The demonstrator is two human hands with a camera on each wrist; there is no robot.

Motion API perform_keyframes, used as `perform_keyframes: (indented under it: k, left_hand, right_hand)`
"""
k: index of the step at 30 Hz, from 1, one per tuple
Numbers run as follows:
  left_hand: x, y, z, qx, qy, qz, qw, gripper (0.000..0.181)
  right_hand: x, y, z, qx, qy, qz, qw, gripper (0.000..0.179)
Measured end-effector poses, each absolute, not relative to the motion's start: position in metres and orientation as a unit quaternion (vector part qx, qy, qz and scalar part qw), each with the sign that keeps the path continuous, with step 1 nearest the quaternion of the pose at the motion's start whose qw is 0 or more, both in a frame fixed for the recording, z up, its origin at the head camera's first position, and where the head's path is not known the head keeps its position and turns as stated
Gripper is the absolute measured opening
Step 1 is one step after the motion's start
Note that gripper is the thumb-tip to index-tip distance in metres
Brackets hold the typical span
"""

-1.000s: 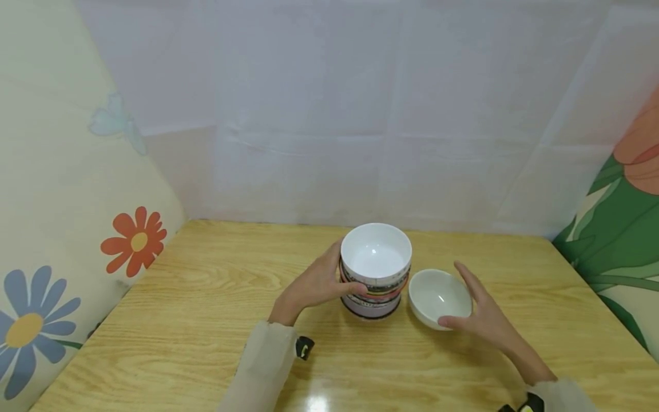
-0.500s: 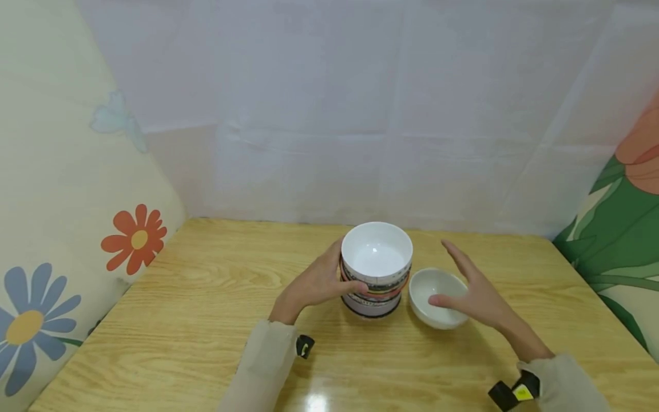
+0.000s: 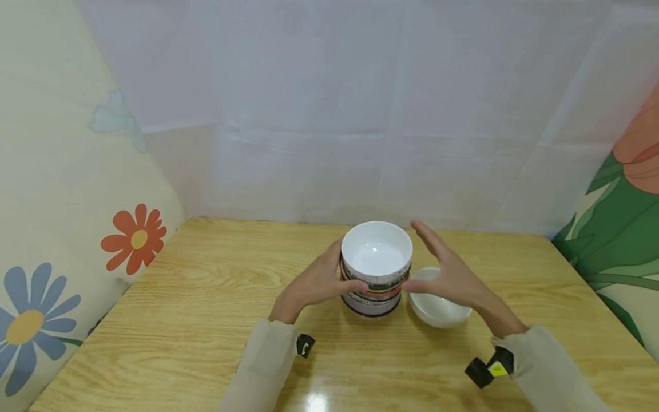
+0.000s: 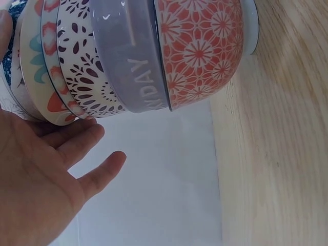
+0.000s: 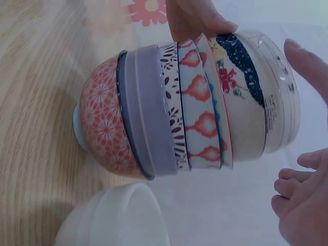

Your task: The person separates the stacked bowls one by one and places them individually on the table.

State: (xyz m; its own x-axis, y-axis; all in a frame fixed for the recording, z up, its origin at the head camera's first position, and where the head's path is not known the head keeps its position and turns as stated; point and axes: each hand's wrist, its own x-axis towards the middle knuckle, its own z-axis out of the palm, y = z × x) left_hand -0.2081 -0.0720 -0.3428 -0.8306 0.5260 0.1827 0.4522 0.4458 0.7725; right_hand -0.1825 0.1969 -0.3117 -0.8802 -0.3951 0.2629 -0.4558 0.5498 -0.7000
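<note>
A tall stack of nested bowls (image 3: 377,252) stands on the wooden table, its topmost bowl white inside. The wrist views show the patterned sides: a coral floral bowl (image 4: 200,51) at the bottom, a lavender bowl (image 5: 148,113) above it, then several more. My left hand (image 3: 316,283) holds the stack's left side, thumb across the front and fingers behind. At the stack's right, my right hand (image 3: 455,280) is spread, thumb tip close by its side. Partly hidden beneath that hand is a single off-white bowl (image 3: 440,312), which holds nothing visible.
The light wooden table (image 3: 216,320) ends at a white cloth backdrop (image 3: 309,114). Flower-printed cloths, one with a red flower (image 3: 138,240), flank the left and right sides. Dark devices (image 3: 480,373) are strapped at both wrists.
My right hand has moved left and away from me, from beside the off-white bowl to the right side of the stack. The left hand, stack and off-white bowl stay in place.
</note>
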Motion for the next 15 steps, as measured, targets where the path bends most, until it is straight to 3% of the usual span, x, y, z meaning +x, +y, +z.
perform_keyframes:
  k: [15]
  left_hand:
    - [-0.207,-0.073,-0.342,0.28,0.856,0.432,0.046,0.104]
  right_hand:
    - [-0.193,0.176,-0.311,0.255,-0.871,0.42,0.009,0.121]
